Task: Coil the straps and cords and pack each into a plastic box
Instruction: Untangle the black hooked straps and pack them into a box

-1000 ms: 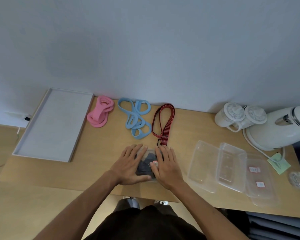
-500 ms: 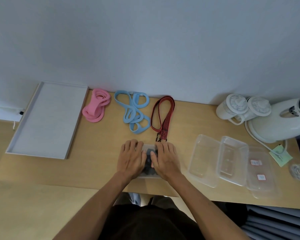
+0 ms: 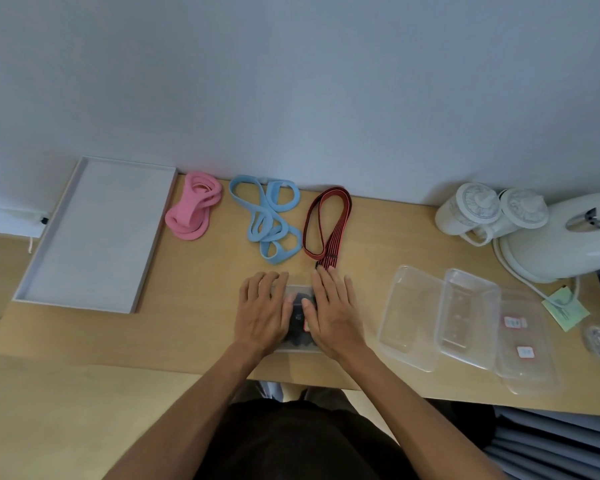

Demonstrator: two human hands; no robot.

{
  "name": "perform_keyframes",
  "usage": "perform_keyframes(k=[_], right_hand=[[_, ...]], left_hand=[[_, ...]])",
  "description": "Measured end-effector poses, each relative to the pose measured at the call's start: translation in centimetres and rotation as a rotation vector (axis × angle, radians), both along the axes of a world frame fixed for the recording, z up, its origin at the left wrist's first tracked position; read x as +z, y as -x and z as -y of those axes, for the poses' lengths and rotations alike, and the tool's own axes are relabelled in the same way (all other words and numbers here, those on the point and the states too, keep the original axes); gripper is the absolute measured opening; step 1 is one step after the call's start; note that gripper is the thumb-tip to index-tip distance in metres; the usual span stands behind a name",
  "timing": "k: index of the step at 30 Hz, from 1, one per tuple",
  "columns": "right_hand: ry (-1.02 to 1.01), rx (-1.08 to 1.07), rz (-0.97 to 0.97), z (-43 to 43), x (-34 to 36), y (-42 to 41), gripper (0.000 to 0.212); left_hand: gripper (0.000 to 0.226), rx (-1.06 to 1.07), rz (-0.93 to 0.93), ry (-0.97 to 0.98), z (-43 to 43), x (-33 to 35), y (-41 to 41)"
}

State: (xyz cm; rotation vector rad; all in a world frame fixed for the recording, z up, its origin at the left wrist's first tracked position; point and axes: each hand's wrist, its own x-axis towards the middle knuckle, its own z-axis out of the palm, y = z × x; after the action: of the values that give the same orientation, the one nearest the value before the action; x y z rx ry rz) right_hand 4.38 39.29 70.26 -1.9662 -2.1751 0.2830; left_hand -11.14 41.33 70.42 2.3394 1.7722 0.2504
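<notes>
While both palms are laid flat on a small clear plastic box (image 3: 299, 295), its top is pressed from above by the left hand (image 3: 262, 313) and the right hand (image 3: 336, 315), the fingers of each being stretched out straight and nothing being clasped by either. A coiled dark strap (image 3: 297, 329) is seen through the gap between the two hands, packed inside the box, which is set on the table (image 3: 205, 289) near its front edge. Just beyond the right fingertips lies the clip end of a red-and-black strap (image 3: 328, 223), its long loop laid out toward the wall; whether it is touched cannot be told. To its left a blue strap (image 3: 269, 221) is spread in loose tangled loops, and farther left a pink strap (image 3: 193, 213) is bunched in a heap. A shallow grey tray (image 3: 90, 233) is placed at the table's left end. Well to the right of the hands, empty boxes (image 3: 409, 317) are set side by side, with flat lids (image 3: 523, 344) beside them. Behind these, a white kettle (image 3: 561, 247) and two lidded white cups (image 3: 473, 209) are stood near the wall.
</notes>
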Motion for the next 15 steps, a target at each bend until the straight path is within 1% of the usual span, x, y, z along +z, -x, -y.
perform_keyframes(k=[4,9,15], right_hand=[[0.015,0.016,-0.015,1.1,0.4,-0.2,0.057],[0.07,0.005,-0.033,1.5,-0.5,0.0,0.061],[0.101,0.018,-0.044,1.3,-0.6,-0.1,0.063]], left_hand=[[0.049,0.023,0.004,0.016,1.1,0.2,0.1],[0.063,-0.014,-0.014,0.081,2.1,-0.7,0.3],[0.069,-0.022,0.014,0.096,2.0,-1.3,0.3]])
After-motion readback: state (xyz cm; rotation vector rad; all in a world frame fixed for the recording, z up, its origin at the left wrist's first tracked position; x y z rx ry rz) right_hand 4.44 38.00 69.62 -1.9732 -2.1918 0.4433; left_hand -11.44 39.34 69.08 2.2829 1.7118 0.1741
